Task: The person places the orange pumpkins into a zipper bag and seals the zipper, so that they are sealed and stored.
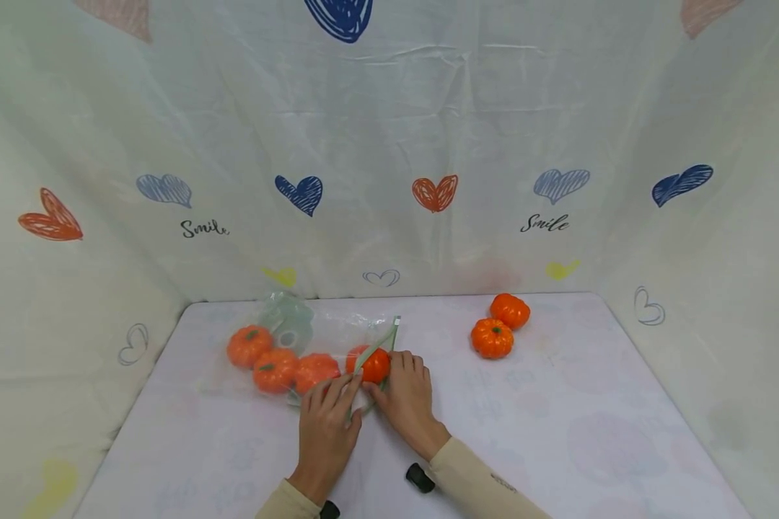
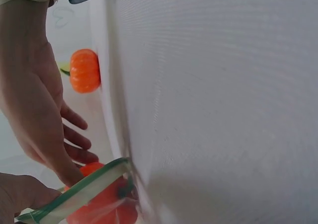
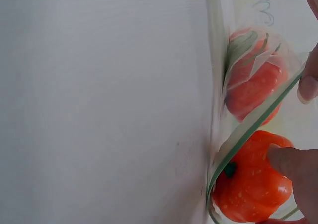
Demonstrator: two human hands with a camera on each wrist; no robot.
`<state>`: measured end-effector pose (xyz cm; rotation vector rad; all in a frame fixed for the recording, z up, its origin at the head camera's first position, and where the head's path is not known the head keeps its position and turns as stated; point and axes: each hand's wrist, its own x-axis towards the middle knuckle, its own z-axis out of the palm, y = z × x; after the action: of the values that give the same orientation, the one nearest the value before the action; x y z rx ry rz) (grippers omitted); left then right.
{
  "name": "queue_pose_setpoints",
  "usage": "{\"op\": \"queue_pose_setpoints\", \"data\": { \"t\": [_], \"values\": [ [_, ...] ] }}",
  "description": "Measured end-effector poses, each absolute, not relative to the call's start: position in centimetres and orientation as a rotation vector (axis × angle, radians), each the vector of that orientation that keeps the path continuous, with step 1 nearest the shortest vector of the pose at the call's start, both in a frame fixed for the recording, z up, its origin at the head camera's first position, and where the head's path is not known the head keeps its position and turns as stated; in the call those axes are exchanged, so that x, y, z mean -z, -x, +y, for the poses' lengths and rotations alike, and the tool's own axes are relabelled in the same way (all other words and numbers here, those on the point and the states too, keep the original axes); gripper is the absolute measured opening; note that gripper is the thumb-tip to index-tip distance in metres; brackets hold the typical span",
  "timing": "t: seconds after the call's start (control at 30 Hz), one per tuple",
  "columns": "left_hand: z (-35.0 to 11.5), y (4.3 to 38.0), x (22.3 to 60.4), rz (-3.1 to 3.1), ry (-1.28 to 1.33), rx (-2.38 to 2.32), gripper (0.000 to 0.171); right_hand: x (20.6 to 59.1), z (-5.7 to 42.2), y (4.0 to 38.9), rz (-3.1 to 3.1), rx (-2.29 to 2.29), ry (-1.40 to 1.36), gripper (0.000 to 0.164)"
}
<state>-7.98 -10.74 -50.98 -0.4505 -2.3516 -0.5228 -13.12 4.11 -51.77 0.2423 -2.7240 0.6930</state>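
Note:
A clear zip bag (image 1: 344,324) with a green-edged mouth lies on its side, its opening toward the right. Inside it are three small orange pumpkins, one at the far left (image 1: 249,346), one in the middle (image 1: 275,370) and one nearer the mouth (image 1: 317,373). My left hand (image 1: 327,425) pinches the bag's rim; its thumb shows against the green strip (image 2: 64,199) in the left wrist view. My right hand (image 1: 410,396) grips another orange pumpkin (image 3: 253,184) at the mouth, partly inside the rim, thumb pressed on its skin.
Two more orange pumpkins, a nearer one (image 1: 492,338) and a farther one (image 1: 510,311), sit close together at the back right of the white-covered table (image 1: 558,432). A pale curtain (image 1: 363,130) printed with hearts rises behind the table and along both sides.

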Motion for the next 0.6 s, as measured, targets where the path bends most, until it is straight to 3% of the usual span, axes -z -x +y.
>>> {"op": "queue_pose_setpoints", "data": {
  "t": [0.37,0.6],
  "values": [
    [-10.7,8.0,51.0,-2.342,0.455,0.515,0.075,51.7,2.9,14.9,-2.704,-0.684,-0.226,0.054],
    [-10.8,8.1,51.0,-2.325,0.464,0.508,0.076,51.8,4.7,14.5,-2.701,-0.746,-0.182,0.06]
  ]
}}
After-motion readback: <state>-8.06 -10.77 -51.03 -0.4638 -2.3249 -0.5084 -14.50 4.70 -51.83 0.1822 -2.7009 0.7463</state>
